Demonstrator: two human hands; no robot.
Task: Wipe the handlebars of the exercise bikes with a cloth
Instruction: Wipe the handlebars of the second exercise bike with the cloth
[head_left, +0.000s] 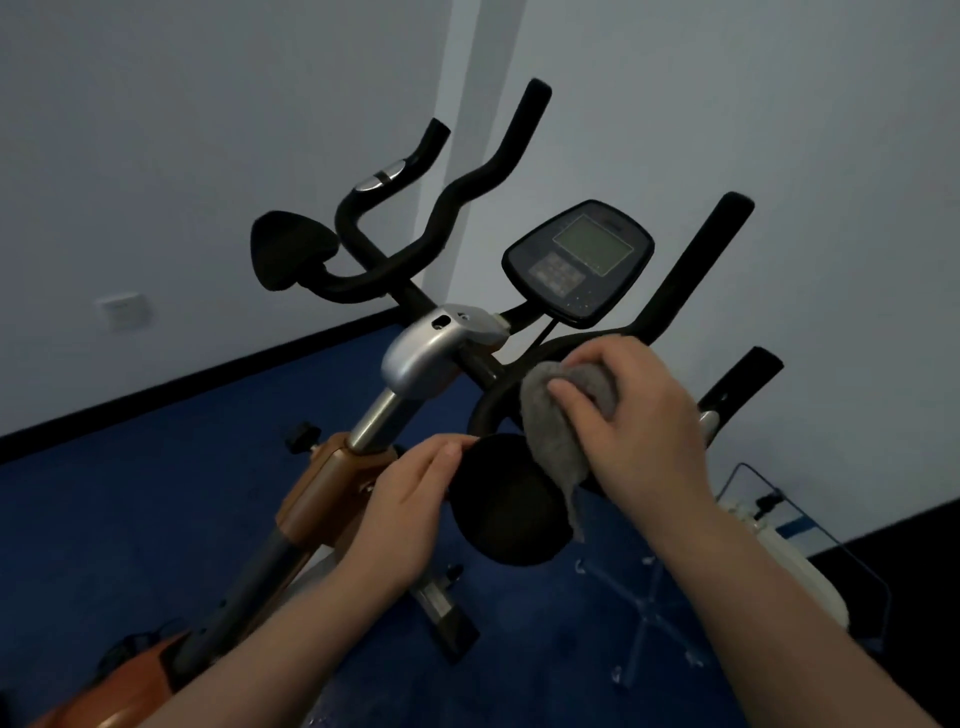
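Keep the grey cloth (558, 415) wrapped around the black handlebar (498, 400) curve near the elbow pad (506, 499) and press firmly along the tube. The right hand (634, 415) grips the cloth with curled fingers; the left hand (410, 499) steadies the pad, fingers nearly straight against its edge

Our two arms, seen from above the bike's console (579, 262). Our left hand (410, 499) and right hand (634, 415), both below the console, are bare; both forearms are bare too, without sleeves, gloves, watch or rings in view.
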